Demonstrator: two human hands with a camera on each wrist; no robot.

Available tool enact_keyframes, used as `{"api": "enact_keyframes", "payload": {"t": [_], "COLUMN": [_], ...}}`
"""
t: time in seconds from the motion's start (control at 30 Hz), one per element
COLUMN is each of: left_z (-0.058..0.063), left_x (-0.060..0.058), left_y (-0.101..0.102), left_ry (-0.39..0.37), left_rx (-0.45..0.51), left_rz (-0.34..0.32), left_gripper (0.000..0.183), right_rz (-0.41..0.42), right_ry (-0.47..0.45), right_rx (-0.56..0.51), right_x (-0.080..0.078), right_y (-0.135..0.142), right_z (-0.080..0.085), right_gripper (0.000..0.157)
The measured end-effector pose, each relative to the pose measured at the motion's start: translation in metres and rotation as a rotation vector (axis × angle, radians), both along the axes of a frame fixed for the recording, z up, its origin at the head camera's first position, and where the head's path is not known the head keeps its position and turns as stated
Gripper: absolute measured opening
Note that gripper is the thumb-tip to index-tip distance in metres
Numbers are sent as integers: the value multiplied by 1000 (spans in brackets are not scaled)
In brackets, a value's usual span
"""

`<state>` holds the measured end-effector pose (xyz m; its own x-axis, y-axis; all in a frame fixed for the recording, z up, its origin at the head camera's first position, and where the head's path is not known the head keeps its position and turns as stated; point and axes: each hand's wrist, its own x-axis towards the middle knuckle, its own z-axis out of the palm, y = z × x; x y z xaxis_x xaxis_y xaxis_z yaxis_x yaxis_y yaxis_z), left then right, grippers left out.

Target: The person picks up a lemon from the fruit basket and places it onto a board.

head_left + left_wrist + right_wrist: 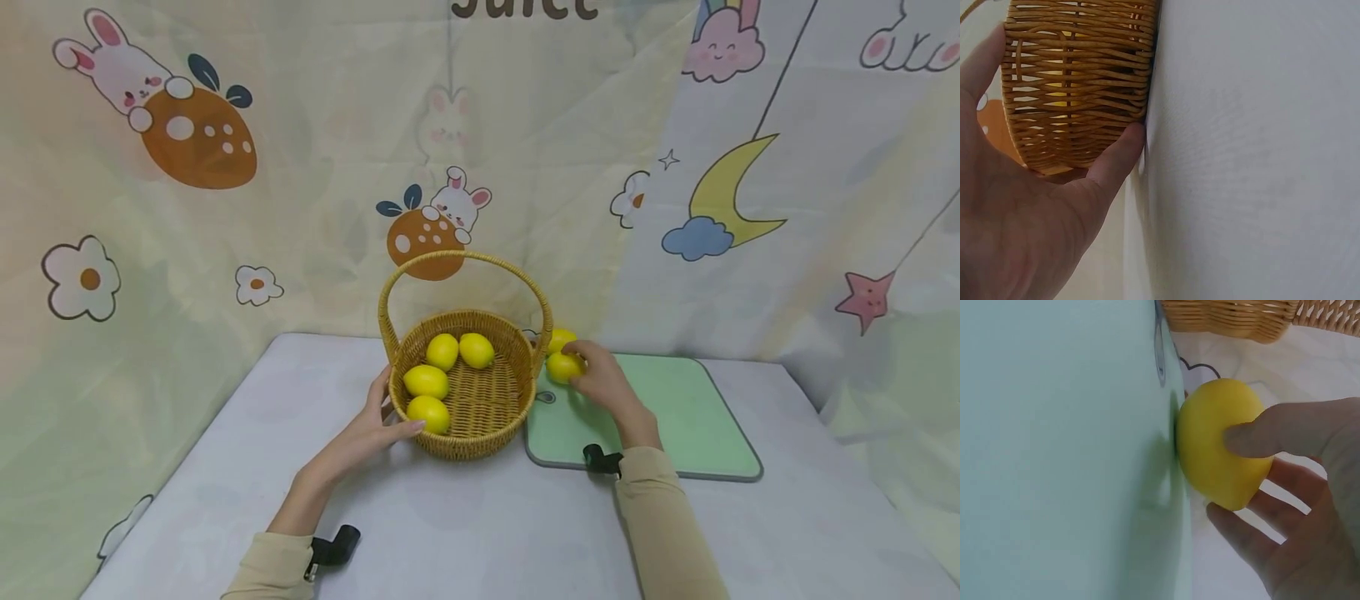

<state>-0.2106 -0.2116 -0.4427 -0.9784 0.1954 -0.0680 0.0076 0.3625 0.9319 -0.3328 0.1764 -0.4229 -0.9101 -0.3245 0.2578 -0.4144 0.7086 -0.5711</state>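
A wicker basket with a tall arched handle stands on the table, several lemons lying along its left and back inside. My left hand holds the basket's left side, thumb near the front rim and fingers around the outer wall. In the left wrist view, two spread digits of that hand touch the woven wall. On the right, my right hand grips a yellow lemon between thumb and fingers, low over the green cutting board. Another lemon sits just behind it.
The cutting board lies right of the basket, its grey loop close to the basket wall. A printed cloth with rabbits and flowers hangs behind the white table.
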Motion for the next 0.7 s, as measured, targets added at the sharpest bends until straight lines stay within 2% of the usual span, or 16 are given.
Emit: {"api": "enact_keyframes", "payload": {"t": [0.37,0.7], "left_z": [-1,0], "left_x": [1,0], "left_y": [0,1], "left_ry": [-6,-2], "left_rx": [10,13], "left_rz": [3,-1], "left_gripper": [110,109], "right_rz": [-1,6], "right_ry": [13,-10], "right_rx": [-12,-42], "right_x": [1,2], "right_y": [0,2], "right_z": [-3,-2], "right_gripper": [47,53]}}
